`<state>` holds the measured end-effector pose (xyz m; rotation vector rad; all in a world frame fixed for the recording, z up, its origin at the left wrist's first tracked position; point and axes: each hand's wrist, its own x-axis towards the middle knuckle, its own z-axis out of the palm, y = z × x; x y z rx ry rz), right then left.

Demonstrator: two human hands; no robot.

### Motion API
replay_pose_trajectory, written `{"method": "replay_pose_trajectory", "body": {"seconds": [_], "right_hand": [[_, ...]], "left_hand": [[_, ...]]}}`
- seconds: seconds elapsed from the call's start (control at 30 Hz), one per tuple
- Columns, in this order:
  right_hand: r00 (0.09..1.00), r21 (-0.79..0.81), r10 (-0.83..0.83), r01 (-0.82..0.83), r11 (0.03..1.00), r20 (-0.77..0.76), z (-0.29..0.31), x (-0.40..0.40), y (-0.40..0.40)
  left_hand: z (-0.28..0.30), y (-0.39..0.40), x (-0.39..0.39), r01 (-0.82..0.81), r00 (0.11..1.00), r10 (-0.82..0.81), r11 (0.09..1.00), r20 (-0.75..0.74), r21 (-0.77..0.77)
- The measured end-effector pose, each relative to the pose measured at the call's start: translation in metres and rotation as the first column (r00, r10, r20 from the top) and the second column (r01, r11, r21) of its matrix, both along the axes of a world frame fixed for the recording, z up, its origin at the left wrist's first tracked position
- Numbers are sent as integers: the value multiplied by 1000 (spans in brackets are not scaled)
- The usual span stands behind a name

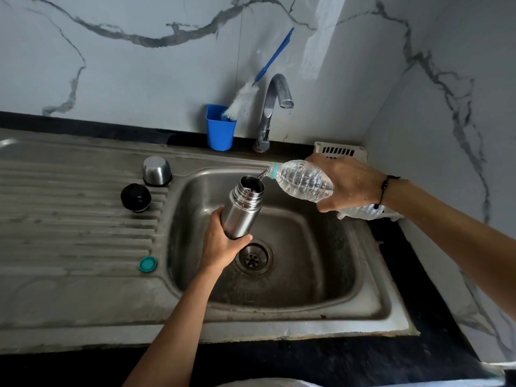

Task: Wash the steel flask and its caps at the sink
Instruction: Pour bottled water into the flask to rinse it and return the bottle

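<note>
Early stage: you're filling the flask.
Left hand grips it, right hand tips bottle; caps unwashed, brush untouched.

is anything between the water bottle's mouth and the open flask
Nothing visible. The plastic bottle, tipped by the right hand, pours straight into the open steel flask held by the left hand.

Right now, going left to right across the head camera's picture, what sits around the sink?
Black round stopper cap → teal plastic bottle cap → steel cup cap → blue plastic cup → steel flask → clear plastic water bottle → white slotted plastic piece.
</note>
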<state>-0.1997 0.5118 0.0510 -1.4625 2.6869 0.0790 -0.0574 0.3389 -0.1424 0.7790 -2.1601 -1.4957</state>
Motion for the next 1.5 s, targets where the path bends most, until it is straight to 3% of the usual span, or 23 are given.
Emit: {"method": "replay_pose_trajectory", "body": {"seconds": [0.63, 1.5], "right_hand": [[1000, 49, 9, -9, 999, 11, -4, 6, 0], [990, 45, 129, -127, 991, -48, -20, 8, -1]], "left_hand": [[-12, -1, -1, 54, 998, -57, 994, 23, 99], [-15, 4, 11, 65, 996, -71, 992, 56, 106]]}}
